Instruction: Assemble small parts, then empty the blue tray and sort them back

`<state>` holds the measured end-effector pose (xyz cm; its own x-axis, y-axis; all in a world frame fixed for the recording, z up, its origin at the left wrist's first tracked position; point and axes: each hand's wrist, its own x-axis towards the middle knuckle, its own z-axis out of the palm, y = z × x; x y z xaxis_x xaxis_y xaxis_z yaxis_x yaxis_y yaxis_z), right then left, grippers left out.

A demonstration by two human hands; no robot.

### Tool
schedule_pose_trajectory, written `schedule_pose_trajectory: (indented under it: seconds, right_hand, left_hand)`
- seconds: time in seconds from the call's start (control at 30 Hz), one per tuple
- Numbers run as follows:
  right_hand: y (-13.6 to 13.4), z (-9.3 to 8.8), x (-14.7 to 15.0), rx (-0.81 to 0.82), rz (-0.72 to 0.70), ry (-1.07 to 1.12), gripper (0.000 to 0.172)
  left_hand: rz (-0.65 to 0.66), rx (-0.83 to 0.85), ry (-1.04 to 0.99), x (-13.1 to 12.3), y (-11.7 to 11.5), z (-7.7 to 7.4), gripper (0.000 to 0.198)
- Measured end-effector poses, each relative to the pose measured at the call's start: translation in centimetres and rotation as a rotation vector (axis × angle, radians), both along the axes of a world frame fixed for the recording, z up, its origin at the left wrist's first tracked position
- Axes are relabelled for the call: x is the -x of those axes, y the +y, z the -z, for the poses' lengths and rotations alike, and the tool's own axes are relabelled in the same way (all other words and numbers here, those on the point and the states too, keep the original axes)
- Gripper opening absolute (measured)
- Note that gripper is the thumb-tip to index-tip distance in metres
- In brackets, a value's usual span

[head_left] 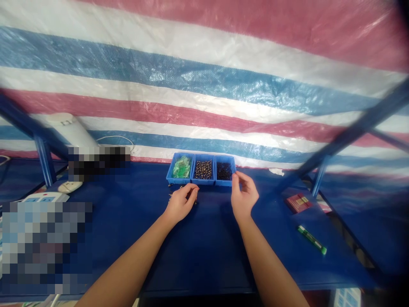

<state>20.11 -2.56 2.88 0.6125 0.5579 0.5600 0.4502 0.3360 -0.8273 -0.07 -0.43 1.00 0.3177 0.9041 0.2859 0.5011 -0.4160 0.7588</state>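
My left hand [180, 204] rests curled on the blue surface [204, 247], fingers together around small dark parts; exact grip unclear. My right hand [243, 195] pinches at the near rim of the right bin [225, 170]. Step: picking a part; next move calls for a fine fingertip pinch.

Just beyond the left hand [180, 204] and the right hand [243, 197], three blue trays are showing different fills: the left tray [180, 167] is holding bright green pieces, the middle tray [203, 169] brownish-gold ones, the right tray [224, 170] black ones. The table [204, 247] under both hands is showing deep blue. Behind the trays, the tarp [204, 76] is running in broad red, white and blue stripes. Right of the right hand, a green and white pen [312, 239] and a dark red packet [298, 202] are lying.
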Motion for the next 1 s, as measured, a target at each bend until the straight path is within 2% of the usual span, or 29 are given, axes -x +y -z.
schedule_pose_trajectory:
  seconds: [0.17,0.27,0.4,0.5,0.57,0.7,0.8,0.9,1.0]
  right_hand:
    - [0.1,-0.2,-2.2,-0.197,0.229,-0.207,0.016]
    - [0.6,0.2,-2.9,-0.120,0.231,-0.344,0.017]
    - [1.5,1.0,-3.2,0.199,0.046,-0.546,0.021]
    - [1.6,1.4,-2.8,0.254,0.004,-0.541,0.020]
    - [1.4,1.4,-2.3,0.255,-0.077,-0.496,0.022]
    - [0.6,1.4,-0.5,0.337,-0.454,-0.445,0.020]
    - [-0.1,1.7,1.4,0.395,-0.738,-0.560,0.017]
    - [-0.6,2.3,3.0,0.402,-0.814,-0.694,0.012]
    - [-0.8,3.0,3.7,0.403,-0.785,-0.841,0.009]
  left_hand:
    - [-0.039,-0.036,0.012,0.0,0.0,0.2,0.022]
    - [-0.045,-0.045,0.017,0.1,0.0,0.2,0.021]
    - [-0.035,-0.042,0.016,0.0,-0.1,0.1,0.021]
    - [-0.038,-0.041,0.020,0.0,-0.1,0.1,0.022]
    - [-0.036,-0.050,0.023,0.0,-0.1,0.1,0.022]
    - [-0.054,-0.079,0.026,0.0,-0.1,0.1,0.023]
    - [-0.080,-0.098,0.030,0.0,-0.1,0.1,0.023]
    - [-0.093,-0.116,0.023,0.1,0.0,0.2,0.024]
    - [-0.103,-0.116,0.024,0.1,0.0,0.2,0.022]
